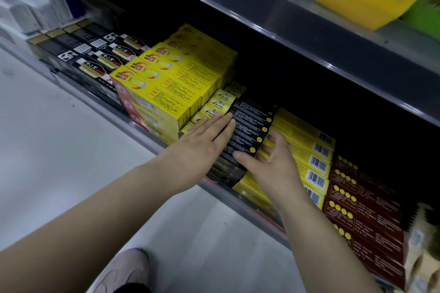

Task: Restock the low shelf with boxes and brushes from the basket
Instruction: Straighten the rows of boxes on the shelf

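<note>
1. Head view: both hands are at the low shelf (142,134), on a row of black boxes (250,126) mid-frame. I judge this to be the squaring-up step of restocking.
2. The left hand (204,140) lies flat with straight fingers, pressing the row's 9 o'clock side. The right hand (269,164) clasps its 3 o'clock ends, thumb across the nearest box and fingers bent.
3. The next move probably calls for letting go gently and reaching for the basket, which is out of view.
4. Count: two hands, at least four black boxes, and four barcoded yellow boxes (307,150) at 3 o'clock.
</note>
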The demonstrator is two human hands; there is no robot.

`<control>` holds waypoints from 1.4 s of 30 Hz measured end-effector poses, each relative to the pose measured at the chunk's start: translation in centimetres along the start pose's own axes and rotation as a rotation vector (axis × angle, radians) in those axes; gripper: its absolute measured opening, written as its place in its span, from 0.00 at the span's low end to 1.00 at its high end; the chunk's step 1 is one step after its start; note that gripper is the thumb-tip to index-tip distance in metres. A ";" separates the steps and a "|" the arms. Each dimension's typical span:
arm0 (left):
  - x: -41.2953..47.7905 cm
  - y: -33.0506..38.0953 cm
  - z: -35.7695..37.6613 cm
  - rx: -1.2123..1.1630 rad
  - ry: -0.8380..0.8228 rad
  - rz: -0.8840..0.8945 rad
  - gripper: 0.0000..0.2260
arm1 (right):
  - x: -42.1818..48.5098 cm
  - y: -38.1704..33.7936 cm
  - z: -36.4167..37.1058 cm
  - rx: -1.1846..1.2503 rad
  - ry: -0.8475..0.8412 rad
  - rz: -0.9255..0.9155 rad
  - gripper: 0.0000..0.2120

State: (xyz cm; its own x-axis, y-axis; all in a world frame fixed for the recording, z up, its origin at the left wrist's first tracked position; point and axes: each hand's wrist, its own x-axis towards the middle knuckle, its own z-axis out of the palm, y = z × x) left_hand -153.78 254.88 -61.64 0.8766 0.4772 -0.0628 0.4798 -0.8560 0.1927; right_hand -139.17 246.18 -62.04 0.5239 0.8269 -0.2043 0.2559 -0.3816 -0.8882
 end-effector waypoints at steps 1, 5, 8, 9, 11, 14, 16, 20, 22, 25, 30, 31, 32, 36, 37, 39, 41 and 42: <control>-0.3 -0.3 -0.5 -0.049 0.041 0.037 0.34 | 0.1 -0.4 -0.1 -0.044 0.027 -0.016 0.40; -2.1 -3.2 -4.2 -0.224 0.379 0.051 0.31 | 0.4 -3.0 0.7 -0.223 0.015 -0.149 0.34; -3.1 -7.7 -5.7 -0.241 0.503 -0.155 0.28 | 0.8 -5.2 3.0 -0.282 -0.116 -0.211 0.34; -3.4 -9.2 -5.8 -0.267 0.499 -0.237 0.30 | 1.0 -5.8 4.0 -0.305 -0.153 -0.234 0.35; -3.9 -11.6 -5.7 -0.386 0.436 -0.405 0.41 | 1.6 -6.8 5.8 -0.315 -0.198 -0.241 0.41; -4.3 -13.5 -4.9 -0.619 0.302 -0.553 0.56 | 2.4 -7.6 7.8 -0.316 -0.192 -0.204 0.46; -4.1 -14.0 -4.3 -0.738 0.286 -0.557 0.57 | 2.6 -7.7 8.7 -0.325 -0.168 -0.197 0.46; -3.3 -14.2 -3.7 -0.741 0.303 -0.575 0.50 | 2.4 -7.7 9.4 -0.322 -0.127 -0.192 0.45; -3.2 -14.1 -3.7 -0.732 0.311 -0.568 0.48 | 2.3 -7.7 9.5 -0.311 -0.115 -0.191 0.44; -3.3 -14.2 -3.9 -0.743 0.313 -0.564 0.49 | 2.0 -7.9 9.4 -0.260 -0.117 -0.180 0.43; -2.5 -15.1 -4.9 -1.006 0.373 -0.557 0.43 | 2.1 -7.8 9.0 -0.162 -0.118 -0.142 0.44; -2.1 -15.3 -5.2 -1.058 0.393 -0.555 0.40 | 2.2 -7.7 8.9 -0.147 -0.125 -0.136 0.44; -1.7 -15.4 -5.3 -1.081 0.398 -0.557 0.36 | 2.3 -7.6 8.9 -0.122 -0.131 -0.135 0.44; -0.6 -16.1 -5.1 -1.064 0.390 -0.607 0.20 | 2.7 -7.1 9.1 -0.016 -0.141 -0.115 0.44; -0.5 -16.3 -4.9 -1.065 0.392 -0.607 0.19 | 2.9 -7.0 9.2 0.016 -0.142 -0.111 0.44; -0.4 -16.4 -4.8 -1.075 0.410 -0.595 0.18 | 3.2 -6.7 9.3 0.063 -0.136 -0.112 0.44; -0.4 -16.2 -4.7 -1.083 0.407 -0.572 0.18 | 3.5 -6.5 9.5 0.085 -0.126 -0.121 0.44; -0.4 -16.0 -4.8 -1.101 0.400 -0.573 0.19 | 3.4 -6.7 9.5 0.088 -0.127 -0.120 0.44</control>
State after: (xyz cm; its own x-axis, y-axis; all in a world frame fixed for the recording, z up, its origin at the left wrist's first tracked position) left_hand -161.97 269.39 -59.99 0.3953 0.9069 -0.1461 0.3292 0.0086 0.9442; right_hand -146.86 255.46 -60.74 0.3857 0.9119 -0.1404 0.2357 -0.2445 -0.9406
